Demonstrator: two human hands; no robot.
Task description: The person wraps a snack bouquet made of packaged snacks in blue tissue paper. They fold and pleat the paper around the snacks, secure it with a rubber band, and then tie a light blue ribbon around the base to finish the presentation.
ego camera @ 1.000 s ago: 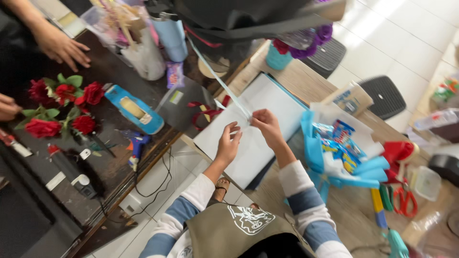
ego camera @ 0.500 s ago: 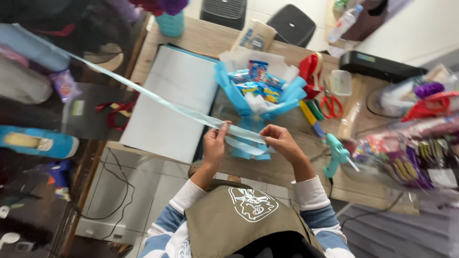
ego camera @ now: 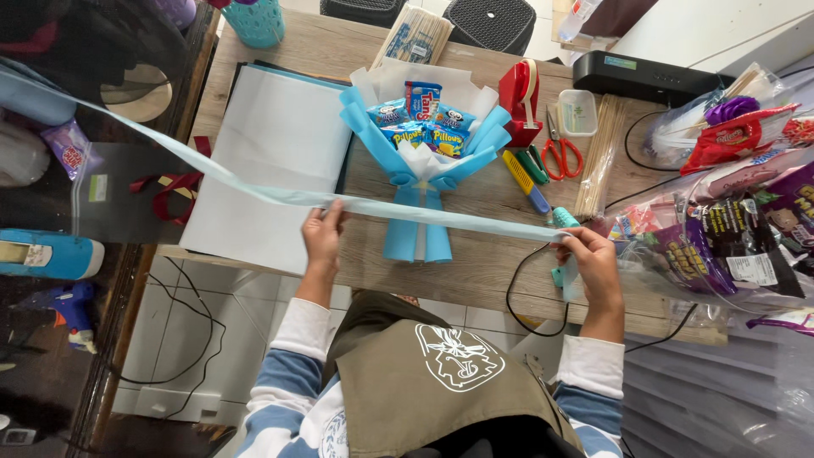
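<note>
Stretching pale blue ribbon taut: left hand, right hand both pinching it.

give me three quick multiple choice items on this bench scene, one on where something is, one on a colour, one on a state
1. Where do the red-handled scissors lie relative to the blue paper snack bouquet?
A. to its right
B. to its left
C. under it

2. What colour is the long ribbon stretched between the hands?
A. red
B. pale blue
C. green

3. How is the ribbon held?
A. slack in one hand
B. lying loose on the wooden table
C. pulled out between the left hand and right hand

Answers: 1 A, they lie by the wooden skewers; 2 B, it matches the bouquet wrap; 3 C, the fingers of both hands pinch it.
</note>
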